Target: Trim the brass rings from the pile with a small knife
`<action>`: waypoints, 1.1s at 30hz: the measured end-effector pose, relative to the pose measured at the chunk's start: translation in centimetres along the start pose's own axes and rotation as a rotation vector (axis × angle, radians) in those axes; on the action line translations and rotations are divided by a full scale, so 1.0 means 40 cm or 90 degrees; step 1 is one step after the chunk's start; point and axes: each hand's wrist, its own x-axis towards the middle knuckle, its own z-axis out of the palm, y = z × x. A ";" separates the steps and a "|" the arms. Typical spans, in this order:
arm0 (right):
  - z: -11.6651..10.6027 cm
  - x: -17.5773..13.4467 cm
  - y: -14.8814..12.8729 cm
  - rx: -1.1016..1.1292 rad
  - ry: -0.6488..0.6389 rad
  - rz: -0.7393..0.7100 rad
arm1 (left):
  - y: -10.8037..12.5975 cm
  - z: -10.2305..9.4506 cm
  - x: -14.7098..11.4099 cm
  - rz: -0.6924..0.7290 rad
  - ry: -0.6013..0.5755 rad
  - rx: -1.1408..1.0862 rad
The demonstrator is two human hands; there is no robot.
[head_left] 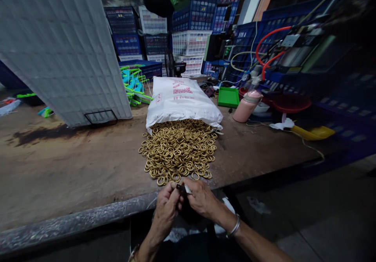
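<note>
Just off the table's front edge, my left hand [168,204] and my right hand [202,200] are close together, both with fingers pinched. Between them is a small black piece [180,188], whose kind I cannot make out. My left thumb and fingers close on it. A small white piece [188,190] shows at my right fingertips; whether it joins the black one is unclear. Right beyond the hands lies a heap of brass-coloured rings [179,152], spilling from the open mouth of a white sack [179,97] with red print.
A grey ribbed panel [64,54] stands upright at left. Bright green and blue plastic pieces [135,84] lie behind it. To the right are a green tray [228,96], a pink bottle [247,107], and a machine with red hoses [293,50]. Stacked crates [190,42] line the back.
</note>
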 end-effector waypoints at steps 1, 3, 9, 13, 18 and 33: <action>0.000 0.000 -0.001 -0.020 -0.006 0.002 | 0.000 0.001 -0.001 0.014 0.002 0.008; -0.005 0.002 -0.001 -0.046 -0.016 0.014 | 0.000 0.001 -0.007 0.041 0.004 0.029; -0.039 0.006 0.015 -0.105 0.050 0.075 | 0.005 0.003 -0.036 0.030 -0.052 0.005; -0.050 0.027 0.039 -0.078 0.164 0.090 | 0.006 0.000 -0.031 -0.058 -0.037 -0.111; -0.044 0.061 0.064 -0.116 0.235 0.076 | -0.005 -0.013 -0.019 -0.017 -0.072 -0.160; -0.049 0.072 0.065 -0.098 0.175 0.081 | -0.007 -0.029 0.008 -0.069 -0.057 -0.276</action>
